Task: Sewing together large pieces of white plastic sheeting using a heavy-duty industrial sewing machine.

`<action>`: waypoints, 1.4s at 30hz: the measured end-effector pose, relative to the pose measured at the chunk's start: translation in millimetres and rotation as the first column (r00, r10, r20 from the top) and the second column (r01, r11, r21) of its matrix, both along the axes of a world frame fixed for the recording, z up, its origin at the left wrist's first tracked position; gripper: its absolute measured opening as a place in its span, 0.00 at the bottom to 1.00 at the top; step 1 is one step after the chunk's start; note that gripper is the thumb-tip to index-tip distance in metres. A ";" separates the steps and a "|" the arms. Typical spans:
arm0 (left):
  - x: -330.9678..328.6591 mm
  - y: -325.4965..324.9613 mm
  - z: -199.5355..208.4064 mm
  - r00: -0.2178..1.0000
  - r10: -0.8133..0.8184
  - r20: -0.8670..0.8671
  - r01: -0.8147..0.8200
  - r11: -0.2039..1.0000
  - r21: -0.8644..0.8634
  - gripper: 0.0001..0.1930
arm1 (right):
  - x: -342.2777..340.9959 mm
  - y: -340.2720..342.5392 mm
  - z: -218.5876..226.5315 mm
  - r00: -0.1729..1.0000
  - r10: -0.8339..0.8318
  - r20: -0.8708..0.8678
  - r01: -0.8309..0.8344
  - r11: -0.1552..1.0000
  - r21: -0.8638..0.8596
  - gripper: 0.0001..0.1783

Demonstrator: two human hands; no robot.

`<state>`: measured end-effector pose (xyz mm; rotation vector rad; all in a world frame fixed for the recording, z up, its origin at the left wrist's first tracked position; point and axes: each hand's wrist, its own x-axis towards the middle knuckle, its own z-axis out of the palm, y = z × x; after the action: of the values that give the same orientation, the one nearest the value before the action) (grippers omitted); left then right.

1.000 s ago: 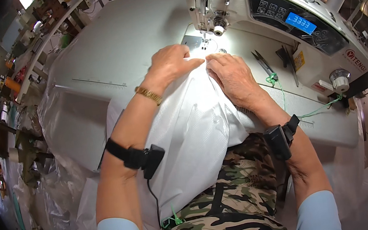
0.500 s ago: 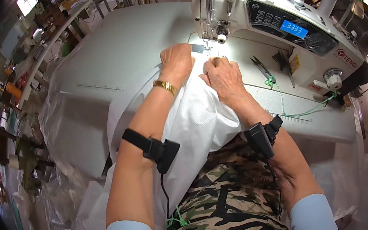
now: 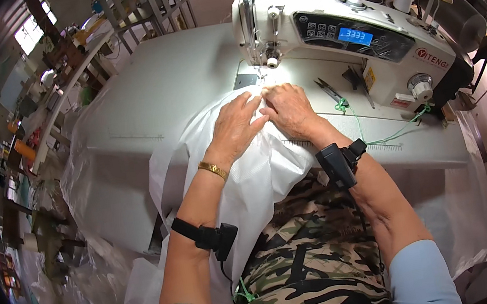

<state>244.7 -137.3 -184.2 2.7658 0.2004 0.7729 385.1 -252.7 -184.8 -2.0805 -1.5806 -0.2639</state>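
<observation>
White fabric (image 3: pixel 247 179) runs from my lap up onto the sewing machine table, its far edge just in front of the lit needle area of a white sewing machine (image 3: pixel 265 23). My left hand (image 3: pixel 236 125) lies on this fabric with its fingers stretched and the thumb apart, pointing toward the other hand. Close beside it on the right, my right hand (image 3: pixel 290 107) has its fingers bent over the fabric's edge near the presser foot, gripping it. The fingertips of the right hand are partly hidden. Folds of the fabric bunch up below both hands.
Black thread snips (image 3: pixel 329 90) with a green cord (image 3: pixel 395 134) lie right of the needle, under the machine's arm. A lit control panel (image 3: pixel 352 35) and a handwheel (image 3: pixel 421 87) are on the machine. Clear plastic sheeting (image 3: pixel 91 206) hangs over the table's left edge.
My left hand has gone from a closed fist beside the needle to lying stretched out nearer me. The fabric's edge has drawn back from the needle, and the right hand's fingers sit further from it.
</observation>
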 end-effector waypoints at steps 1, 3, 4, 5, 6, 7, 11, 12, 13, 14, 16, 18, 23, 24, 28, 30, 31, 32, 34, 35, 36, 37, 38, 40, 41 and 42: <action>0.4 0.0 -0.1 1.000 -0.009 -0.001 0.009 1.000 0.010 0.23 | 1.8 0.0 -2.6 1.000 0.018 0.009 -0.018 1.000 0.018 0.21; 1.6 -0.8 -1.4 0.999 0.040 -0.017 -0.039 0.998 0.047 0.23 | 4.4 -1.0 -4.8 0.998 0.051 0.026 -0.052 0.997 0.049 0.24; 2.6 -1.1 -2.3 0.999 0.030 -0.021 -0.029 0.998 0.052 0.23 | 6.5 -2.1 -3.8 0.999 0.046 -0.025 -0.047 0.999 -0.021 0.24; 3.6 -0.8 -3.2 0.999 0.034 -0.035 -0.033 0.999 0.027 0.24 | 7.0 -3.0 -3.8 0.999 0.036 -0.029 -0.037 0.999 -0.016 0.24; 4.7 -1.5 -2.5 0.998 0.037 -0.049 -0.037 0.999 0.003 0.24 | 7.6 -4.4 -4.3 0.999 0.043 -0.026 -0.043 0.999 -0.016 0.24; 5.1 -1.8 -2.0 0.998 0.027 -0.054 -0.027 1.000 0.007 0.24 | 8.4 -5.5 -5.0 0.998 0.049 -0.024 -0.050 0.999 -0.016 0.23; 5.5 -3.5 3.2 0.995 0.047 -0.090 -0.050 0.998 -0.027 0.24 | 12.9 -2.0 -5.3 0.997 0.056 -0.044 -0.058 0.998 -0.038 0.22; 5.6 -4.7 3.7 0.995 0.048 -0.089 -0.052 0.997 -0.049 0.24 | 13.9 -2.1 -6.1 0.998 0.064 -0.023 -0.064 0.998 -0.016 0.22; 5.8 -5.0 4.5 0.994 0.042 -0.097 -0.047 0.998 -0.048 0.24 | 14.9 -2.4 -7.3 0.997 0.071 -0.002 -0.071 0.997 0.005 0.22; 6.0 -5.1 5.5 0.993 0.054 -0.107 -0.062 0.996 -0.068 0.23 | 15.5 -3.1 -9.1 0.998 0.066 -0.010 -0.066 0.998 0.006 0.22; 8.8 -4.2 8.4 0.990 0.068 -0.122 -0.078 0.994 -0.082 0.23 | 16.7 -1.3 -7.2 0.997 0.068 -0.030 -0.069 0.997 -0.024 0.21; 12.1 -6.3 7.4 0.995 0.049 -0.090 -0.056 0.996 -0.076 0.23 | 19.1 -0.5 -7.6 0.997 0.070 -0.028 -0.070 0.998 -0.004 0.21; 14.5 -3.4 5.3 0.995 0.053 -0.088 -0.058 0.997 -0.054 0.22 | 19.6 0.0 -6.1 0.994 0.099 -0.047 -0.098 0.995 0.006 0.19; 16.3 -4.4 5.8 0.995 0.043 -0.089 -0.049 0.996 -0.076 0.22 | 20.7 -1.9 -5.2 0.996 0.083 -0.029 -0.083 0.997 0.001 0.18; 21.5 -0.3 4.9 0.999 0.050 -0.012 -0.050 0.999 0.013 0.19 | 25.1 1.7 -8.7 0.997 0.078 0.008 -0.079 0.996 0.041 0.16; 27.3 -3.6 8.9 0.998 0.011 -0.063 -0.016 0.997 -0.078 0.16 | 27.7 2.3 -9.4 0.997 0.073 0.015 -0.074 0.996 0.053 0.15; 28.0 -2.6 8.4 0.998 0.013 -0.066 -0.019 0.997 -0.080 0.16 | 28.8 2.8 -9.4 0.997 0.076 0.012 -0.076 0.996 0.041 0.14; 28.7 -1.5 7.9 0.999 0.012 -0.052 -0.016 0.998 -0.068 0.15 | 29.4 2.8 -9.7 0.997 0.079 0.010 -0.079 0.996 0.028 0.13; 31.4 1.5 9.8 0.999 0.021 -0.032 -0.023 0.998 -0.053 0.13 | 30.8 4.4 -9.9 0.996 0.094 0.002 -0.094 0.995 0.025 0.13; 34.5 1.7 10.2 0.998 0.023 -0.052 -0.027 0.996 -0.082 0.13 | 31.7 4.9 -9.8 0.995 0.103 -0.006 -0.103 0.994 0.022 0.12; 36.1 1.5 10.7 0.997 0.025 -0.072 -0.033 0.993 -0.112 0.12 | 32.2 5.2 -9.5 0.994 0.111 -0.004 -0.111 0.994 0.020 0.12; 36.4 2.5 10.7 0.997 0.033 -0.069 -0.041 0.993 -0.114 0.12 | 32.8 5.7 -8.9 0.993 0.113 -0.029 -0.112 0.993 0.040 0.12; 36.2 3.9 9.8 0.997 0.046 -0.057 -0.051 0.994 -0.097 0.12 | 33.2 5.9 -8.3 0.992 0.115 -0.053 -0.112 0.992 0.059 0.12; 38.8 6.1 6.9 0.997 0.063 -0.038 -0.066 0.995 -0.080 0.11 | 36.6 4.6 -5.1 0.986 0.128 -0.103 -0.119 0.989 0.091 0.13; 40.4 5.9 5.1 0.997 0.062 -0.042 -0.065 0.995 -0.074 0.10 | 37.2 5.3 -3.7 0.978 0.137 -0.157 -0.118 0.985 0.124 0.13; 43.1 4.6 4.1 0.998 0.052 -0.048 -0.055 0.996 -0.069 0.09 | 38.0 6.3 -3.2 0.979 0.134 -0.156 -0.115 0.986 0.122 0.13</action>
<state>287.8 -132.7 -180.1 2.7233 0.3054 0.7017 423.1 -246.3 -188.0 -1.8595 -1.5533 -0.1310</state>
